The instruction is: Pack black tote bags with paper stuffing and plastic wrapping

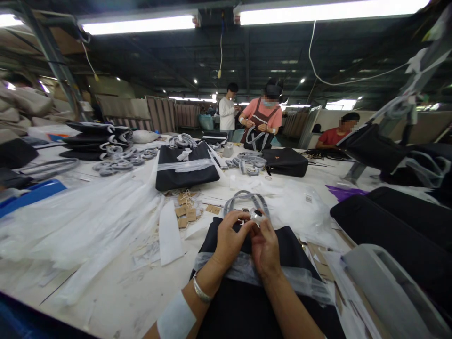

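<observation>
A black bag (243, 306) lies in front of me, with a band of clear plastic film (303, 278) across it. Its grey handles (243, 197), apparently wrapped in plastic, arch up at the far edge. Above that edge my left hand (229, 238) and my right hand (265, 247) meet, fingers pinched together around a small white wrapped piece (257, 216) with a dark spot. What lies inside its wrapping cannot be made out. The left thumb and forefinger press at its near side, while the right fingers hold it from the right and below.
Clear plastic sheets (95, 216) spread over the left of the white table (116, 292). Brown tags (186, 213) lie beyond the bag. Another black bag (189, 176) is farther back. A grey plastic holder (391, 287) stands at right. Across the table a co-worker (263, 115) handles a strap.
</observation>
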A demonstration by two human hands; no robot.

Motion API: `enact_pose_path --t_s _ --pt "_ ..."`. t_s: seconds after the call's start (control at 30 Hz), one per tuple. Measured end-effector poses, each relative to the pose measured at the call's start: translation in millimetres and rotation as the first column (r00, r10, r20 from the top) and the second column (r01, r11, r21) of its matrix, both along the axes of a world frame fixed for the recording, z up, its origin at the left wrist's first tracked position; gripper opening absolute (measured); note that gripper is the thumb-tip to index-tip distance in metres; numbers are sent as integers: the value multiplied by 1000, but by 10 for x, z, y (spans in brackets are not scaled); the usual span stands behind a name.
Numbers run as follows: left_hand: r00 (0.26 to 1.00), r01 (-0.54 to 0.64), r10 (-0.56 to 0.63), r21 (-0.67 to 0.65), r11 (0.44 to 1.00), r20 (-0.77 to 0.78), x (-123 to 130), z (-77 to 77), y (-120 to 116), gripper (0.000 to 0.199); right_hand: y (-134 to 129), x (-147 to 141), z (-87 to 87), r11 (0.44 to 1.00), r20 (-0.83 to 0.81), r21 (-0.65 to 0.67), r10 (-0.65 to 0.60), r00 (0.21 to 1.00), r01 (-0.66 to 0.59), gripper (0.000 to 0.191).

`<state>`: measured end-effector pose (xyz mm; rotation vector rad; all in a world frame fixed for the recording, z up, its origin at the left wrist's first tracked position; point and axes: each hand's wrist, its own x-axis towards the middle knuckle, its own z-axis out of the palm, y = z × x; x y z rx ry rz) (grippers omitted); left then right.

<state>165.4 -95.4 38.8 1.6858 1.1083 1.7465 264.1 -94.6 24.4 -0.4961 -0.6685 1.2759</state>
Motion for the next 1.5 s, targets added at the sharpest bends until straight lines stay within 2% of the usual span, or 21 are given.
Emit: enact_pose_path --t_s 0.2,0.33,0.43,0.53,0.63,0.73,0.9,1.03,1.1,1.2,1.37,1.43,1.5 --pt "992 74 -63 -110 991 105 -12 13 21 8 -11 -18 2 1000 87 16 -13 996 12 46" --pt "999 54 -54 -25 998 2 14 58 -26 10 -2 -18 -15 996 137 -40 -71 988 77 46" --pt "994 102 -101 14 995 -29 31 76 -60 13 9 -10 -26 986 195 -84 -126 973 145 48" --pt "988 137 -134 -41 990 79 23 70 -50 15 6 3 -28 979 265 -95 -150 952 180 51" --pt "964 149 -114 -134 980 240 -4 52 -11 19 -3 8 -41 985 387 -52 -130 913 163 48" --pt "939 166 -100 -178 970 330 -33 36 17 24 2 -4 -82 992 472 4 -114 874 128 47" --pt "940 197 -139 -163 967 312 -54 10 7 29 28 -32 -120 996 376 -1 -85 923 92 58" --pt "914 240 -178 -132 962 365 -53 -39 16 34 5 -36 -52 999 266 -42 10 964 1 47" --pt "932 185 -132 -129 974 337 -55 -61 32 32 -11 -37 -19 998 169 -20 54 984 -51 41" --pt "979 70 -48 -103 992 200 -61 -69 56 32 -20 -43 5 997 84 1 83 993 -84 40" --pt "992 125 -125 -83 989 9 -67 -52 79 30 -34 -14 91 996 94 -26 83 992 -81 52" --pt "991 130 -132 -73 989 -14 -68 -55 81 29 -70 39 171 996 140 -48 77 987 -71 49" --pt "991 135 -136 -72 988 -15 -64 -65 76 30 -128 120 256 991 186 -54 130 974 -122 43"
